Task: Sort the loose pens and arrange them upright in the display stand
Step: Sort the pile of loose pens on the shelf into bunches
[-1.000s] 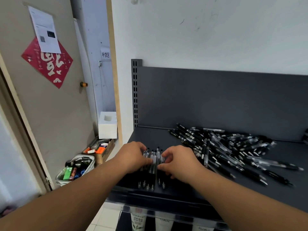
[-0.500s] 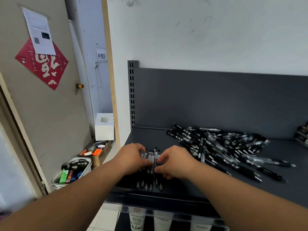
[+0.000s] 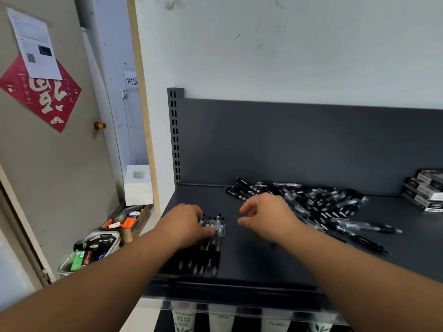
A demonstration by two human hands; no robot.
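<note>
A neat row of several black pens [image 3: 211,245] lies side by side on the dark grey shelf [image 3: 263,259], tips toward me. My left hand [image 3: 185,224] rests on the row's left side, fingers lying over the pens. My right hand [image 3: 266,216] hovers to the right of the row, fingers loosely curled, holding nothing. Behind it a loose heap of black pens [image 3: 318,204] spreads across the shelf's middle. No display stand is in view.
Stacked dark boxes [image 3: 424,190] sit at the shelf's far right. White tubes [image 3: 220,322] stand on the shelf below. On the floor at left are a white basket [image 3: 93,250] of items, a cardboard box [image 3: 129,221] and a white foam block [image 3: 138,185].
My right hand has lifted off the aligned pens and moved right toward the loose heap. My left hand stays on the row.
</note>
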